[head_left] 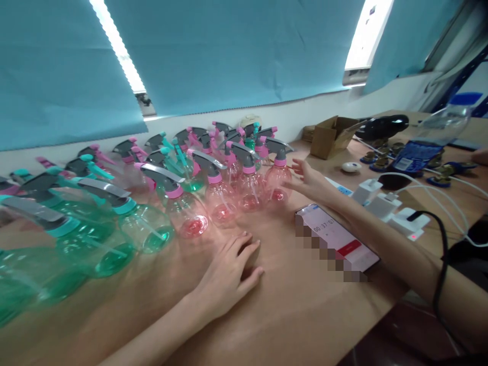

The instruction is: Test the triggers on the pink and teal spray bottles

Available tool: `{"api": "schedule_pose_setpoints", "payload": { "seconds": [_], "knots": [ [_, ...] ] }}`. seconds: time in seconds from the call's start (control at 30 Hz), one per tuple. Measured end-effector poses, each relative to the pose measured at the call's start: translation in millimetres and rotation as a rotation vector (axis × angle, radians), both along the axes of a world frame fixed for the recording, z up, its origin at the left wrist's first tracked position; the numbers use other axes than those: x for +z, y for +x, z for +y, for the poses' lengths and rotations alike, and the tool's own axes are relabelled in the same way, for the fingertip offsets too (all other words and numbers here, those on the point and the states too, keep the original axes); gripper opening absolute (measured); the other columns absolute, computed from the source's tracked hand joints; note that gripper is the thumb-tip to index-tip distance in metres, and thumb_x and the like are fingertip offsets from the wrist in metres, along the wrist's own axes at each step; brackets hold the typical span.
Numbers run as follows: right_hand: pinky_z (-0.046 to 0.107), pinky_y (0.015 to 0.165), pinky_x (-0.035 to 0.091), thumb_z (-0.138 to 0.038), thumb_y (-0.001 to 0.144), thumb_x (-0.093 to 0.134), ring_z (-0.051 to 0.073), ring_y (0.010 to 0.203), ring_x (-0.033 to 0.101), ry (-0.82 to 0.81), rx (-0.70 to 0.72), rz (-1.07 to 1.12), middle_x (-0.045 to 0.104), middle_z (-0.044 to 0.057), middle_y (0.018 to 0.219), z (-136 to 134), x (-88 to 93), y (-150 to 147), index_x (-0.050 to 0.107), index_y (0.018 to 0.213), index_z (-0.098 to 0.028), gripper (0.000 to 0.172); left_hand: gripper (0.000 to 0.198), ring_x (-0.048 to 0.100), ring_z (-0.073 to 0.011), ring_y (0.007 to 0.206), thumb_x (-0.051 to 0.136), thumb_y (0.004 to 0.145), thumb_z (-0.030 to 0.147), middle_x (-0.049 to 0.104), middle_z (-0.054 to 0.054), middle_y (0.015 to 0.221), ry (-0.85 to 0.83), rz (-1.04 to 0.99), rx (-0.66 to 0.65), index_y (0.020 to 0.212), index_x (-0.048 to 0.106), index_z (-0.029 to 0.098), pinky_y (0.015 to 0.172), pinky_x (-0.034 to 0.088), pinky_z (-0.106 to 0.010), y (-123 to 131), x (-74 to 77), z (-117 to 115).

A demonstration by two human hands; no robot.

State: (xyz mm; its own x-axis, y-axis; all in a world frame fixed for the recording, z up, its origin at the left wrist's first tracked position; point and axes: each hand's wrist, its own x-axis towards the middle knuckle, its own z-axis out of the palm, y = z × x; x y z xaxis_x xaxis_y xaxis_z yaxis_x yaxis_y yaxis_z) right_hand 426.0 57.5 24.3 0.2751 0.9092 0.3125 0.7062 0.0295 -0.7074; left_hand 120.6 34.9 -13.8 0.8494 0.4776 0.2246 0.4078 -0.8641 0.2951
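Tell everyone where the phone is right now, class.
In the head view, the phone lies on the table right of centre, between the left hand and the white chargers.

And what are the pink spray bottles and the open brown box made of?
The pink spray bottles look like tinted plastic, smooth and glossy: their see-through walls catch the light. The open brown box is probably cardboard, dull and plain, with thin, stiff flaps.

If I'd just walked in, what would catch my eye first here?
Probably the crowd of rounded pink and green plastic spray bottles filling the left and middle of the brown table. Then the bare right hand beside the front row's rightmost pink bottle, and the bare left hand nearer the camera. Wide blue blinds hang behind.
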Motion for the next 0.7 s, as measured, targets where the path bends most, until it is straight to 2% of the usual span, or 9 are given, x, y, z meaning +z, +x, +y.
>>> {"api": "schedule_pose_setpoints", "payload": {
  "seconds": [0.1, 0.3, 0.37, 0.43, 0.5, 0.57, 0.7],
  "knots": [
    [0.049, 0.102, 0.044, -0.053, 0.073, 0.068, 0.034, 0.124, 0.052, -0.06, -0.036, 0.007, 0.05, 0.023, 0.138, -10.1, -2.1, 1.6, 0.036, 0.139, -0.009, 0.086, 0.041, 0.041, -0.0296, 0.13, 0.052, 0.095, 0.037, 0.048, -0.013, 0.138, -0.002, 0.01, 0.004, 0.131, 0.05, 0.018, 0.107, 0.036, -0.049, -0.1, 0.3, 0.1],
    [0.05, 0.092, 0.052, -0.052, 0.074, 0.066, 0.034, 0.111, 0.061, -0.077, -0.101, 0.017, 0.058, 0.022, 0.128, -25.9, -5.0, 3.5, 0.044, 0.133, -0.01, 0.076, 0.04, 0.04, -0.0296, 0.131, 0.052, 0.094, 0.035, 0.048, -0.013, 0.138, -0.003, 0.017, 0.005, 0.13, 0.051, 0.017, 0.108, 0.036, -0.049, -1.1, 1.8, -1.3],
    [0.05, 0.088, 0.054, -0.051, 0.076, 0.064, 0.032, 0.106, 0.064, -0.063, -0.123, 0.043, 0.062, 0.019, 0.123, -34.7, -5.0, 1.8, 0.048, 0.129, -0.013, 0.068, 0.04, 0.04, -0.0297, 0.132, 0.051, 0.095, 0.035, 0.048, -0.013, 0.137, -0.003, 0.016, 0.004, 0.13, 0.051, 0.017, 0.107, 0.037, -0.049, -2.7, 1.2, -2.3],
    [0.048, 0.086, 0.054, -0.048, 0.08, 0.061, 0.03, 0.101, 0.066, -0.004, -0.132, 0.018, 0.067, 0.016, 0.111, -46.4, -5.5, -2.6, 0.055, 0.118, -0.015, 0.051, 0.039, 0.04, -0.0297, 0.132, 0.05, 0.095, 0.035, 0.049, -0.013, 0.137, 0.002, 0.007, 0.004, 0.131, 0.05, 0.018, 0.106, 0.038, -0.049, -4.9, 0.2, -3.1],
    [0.045, 0.083, 0.055, -0.045, 0.083, 0.058, 0.027, 0.093, 0.068, 0.052, -0.076, -0.062, 0.07, 0.012, 0.103, -60.0, -6.9, -10.9, 0.061, 0.104, -0.017, 0.035, 0.039, 0.04, -0.0295, 0.132, 0.05, 0.095, 0.034, 0.049, -0.013, 0.137, 0.009, -0.003, 0.008, 0.131, 0.05, 0.019, 0.106, 0.038, -0.049, -6.8, -0.3, -3.7],
    [0.041, 0.08, 0.055, -0.04, 0.086, 0.056, 0.025, 0.09, 0.068, 0.057, 0.007, -0.145, 0.071, 0.01, 0.099, -74.2, -9.2, -23.7, 0.063, 0.099, -0.018, 0.027, 0.039, 0.039, -0.0293, 0.132, 0.049, 0.096, 0.033, 0.048, -0.012, 0.138, 0.015, 0.003, 0.015, 0.132, 0.049, 0.019, 0.106, 0.038, -0.049, -8.0, 0.7, -4.3],
    [0.035, 0.084, 0.053, -0.028, 0.091, 0.052, 0.02, 0.097, 0.066, 0.016, 0.235, -0.24, 0.068, 0.006, 0.105, -98.0, -14.8, -58.6, 0.063, 0.102, -0.021, 0.017, 0.039, 0.04, -0.0298, 0.132, 0.05, 0.095, 0.032, 0.048, -0.013, 0.139, 0.014, 0.059, 0.014, 0.132, 0.05, 0.018, 0.106, 0.038, -0.05, -9.5, 5.4, -6.2]
  ]
}}
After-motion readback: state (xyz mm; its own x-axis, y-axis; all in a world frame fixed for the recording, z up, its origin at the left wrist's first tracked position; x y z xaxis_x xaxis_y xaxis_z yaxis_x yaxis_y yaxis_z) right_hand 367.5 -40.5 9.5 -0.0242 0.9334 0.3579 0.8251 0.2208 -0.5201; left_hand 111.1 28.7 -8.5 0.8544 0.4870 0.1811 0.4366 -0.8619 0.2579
